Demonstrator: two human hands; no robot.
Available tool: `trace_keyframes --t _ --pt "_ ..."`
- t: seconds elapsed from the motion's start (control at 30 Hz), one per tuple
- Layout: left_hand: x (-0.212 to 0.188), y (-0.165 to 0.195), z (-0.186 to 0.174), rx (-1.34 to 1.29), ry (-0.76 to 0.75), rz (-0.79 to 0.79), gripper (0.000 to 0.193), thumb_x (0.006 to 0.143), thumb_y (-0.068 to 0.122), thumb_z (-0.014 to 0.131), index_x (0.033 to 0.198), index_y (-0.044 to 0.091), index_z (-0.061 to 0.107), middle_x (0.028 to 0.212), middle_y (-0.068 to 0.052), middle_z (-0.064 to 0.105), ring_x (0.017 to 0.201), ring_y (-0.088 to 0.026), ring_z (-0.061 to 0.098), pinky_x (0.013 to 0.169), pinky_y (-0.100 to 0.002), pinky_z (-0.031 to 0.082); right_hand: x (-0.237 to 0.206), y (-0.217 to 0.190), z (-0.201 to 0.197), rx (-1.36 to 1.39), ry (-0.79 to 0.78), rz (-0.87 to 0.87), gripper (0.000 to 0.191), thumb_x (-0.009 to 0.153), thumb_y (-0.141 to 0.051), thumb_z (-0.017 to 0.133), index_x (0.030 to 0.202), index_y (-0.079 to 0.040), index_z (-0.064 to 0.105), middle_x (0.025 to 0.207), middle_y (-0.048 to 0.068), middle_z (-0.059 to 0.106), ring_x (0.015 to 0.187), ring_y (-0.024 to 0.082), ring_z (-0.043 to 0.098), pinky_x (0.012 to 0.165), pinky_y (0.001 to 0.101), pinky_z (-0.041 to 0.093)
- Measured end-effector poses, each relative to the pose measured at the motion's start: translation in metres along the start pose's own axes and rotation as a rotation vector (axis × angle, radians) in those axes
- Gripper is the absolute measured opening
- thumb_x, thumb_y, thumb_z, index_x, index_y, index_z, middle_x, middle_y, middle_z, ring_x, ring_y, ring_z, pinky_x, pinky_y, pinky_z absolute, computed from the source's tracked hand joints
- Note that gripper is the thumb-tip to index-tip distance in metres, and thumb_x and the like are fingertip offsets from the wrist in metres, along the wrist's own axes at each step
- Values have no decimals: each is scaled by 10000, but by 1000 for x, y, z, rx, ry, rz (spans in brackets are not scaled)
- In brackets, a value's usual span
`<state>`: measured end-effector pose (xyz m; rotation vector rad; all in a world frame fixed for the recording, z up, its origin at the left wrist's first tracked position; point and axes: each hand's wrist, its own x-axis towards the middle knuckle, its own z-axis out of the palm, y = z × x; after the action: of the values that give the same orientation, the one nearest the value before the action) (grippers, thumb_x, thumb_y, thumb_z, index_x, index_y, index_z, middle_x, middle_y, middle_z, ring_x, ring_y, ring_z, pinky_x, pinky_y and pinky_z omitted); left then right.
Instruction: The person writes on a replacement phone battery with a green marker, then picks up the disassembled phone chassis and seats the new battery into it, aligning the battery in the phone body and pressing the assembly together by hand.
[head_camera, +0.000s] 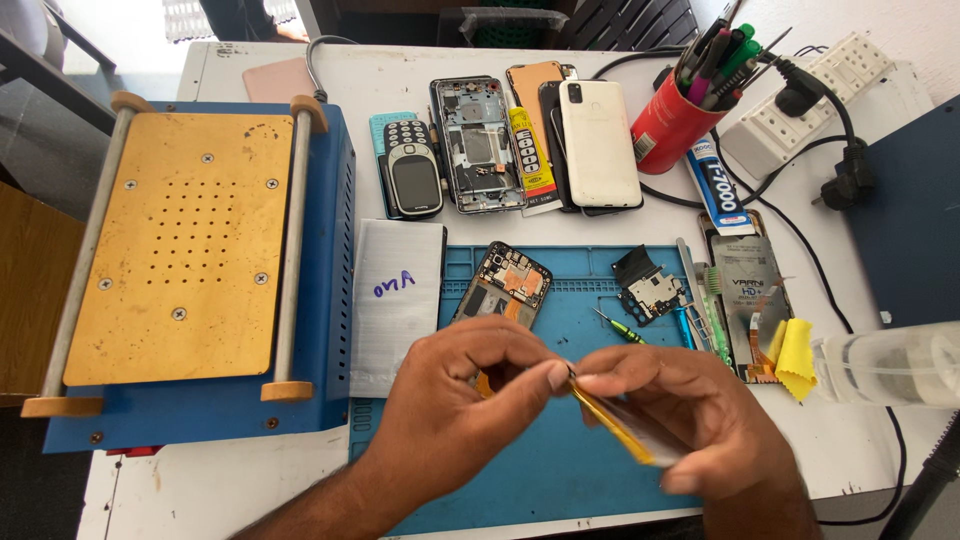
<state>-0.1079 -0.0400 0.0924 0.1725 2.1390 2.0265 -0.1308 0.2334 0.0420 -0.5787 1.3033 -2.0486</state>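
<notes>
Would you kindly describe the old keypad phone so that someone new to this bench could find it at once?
Start at the big blue machine with the brass-coloured plate on the left. Just past its upper right corner, a row of phones lies along the back of the white table. The keypad phone is the leftmost one, small and dark grey; unlike the opened phone and the white phone beside it, it has a tiny screen and push buttons.

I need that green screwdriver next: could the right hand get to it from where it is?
Probably yes. The green screwdriver lies bare on the blue mat just beyond the right hand, nothing between; but that hand's fingers hold a thin yellow strip.
</notes>
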Motion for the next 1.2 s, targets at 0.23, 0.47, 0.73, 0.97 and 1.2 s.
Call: trace_keyframes --t 0.23,0.47,0.73,0.97,1.2 --pt "7 -10 -6 -47 31 78 164 945 166 714 918 18 778 1048 -69 734 878 -70 697 689 -200 579 16 -8 17 -797 27 -194 676 742 -254 936 1332 -52 675 1465 209 653 1385 320 632 1137 453 510" --pt "3 -9 -7 -110 39 92 211 1010 172 635 1006 43 803 1039 -88 741 870 -75 668 684 -213 534 4 1 14 -354 -27 -208 572 872 -253 869 1325 -20 609 1537 328 585 1483 406 563 1261 514 432" --pt "-3 -8 -4 -18 -6 249 105 951 137 730 1003 52 766 1137 -88 722 881 -86 660 727 -220 557 -7 11 12 -206 72 -179 586 817 -237 860 1285 24 625 1448 364 620 1266 350 610 1102 477 504" --pt "-3 -8 -2 62 28 270 144 891 99 734 1017 58 790 1130 -97 720 914 -105 678 691 -242 552 -6 10 13 -205 80 -171 565 799 -203 836 1275 9 619 1419 341 619 1306 361 615 1112 482 503" --pt "-2 -11 -1 140 59 315 113 885 90 754 989 50 776 1116 -94 725 933 -114 713 707 -251 581 -5 9 13 -174 78 -156 592 821 -230 845 1286 39 597 1443 368 592 1323 377 607 1124 491 500"
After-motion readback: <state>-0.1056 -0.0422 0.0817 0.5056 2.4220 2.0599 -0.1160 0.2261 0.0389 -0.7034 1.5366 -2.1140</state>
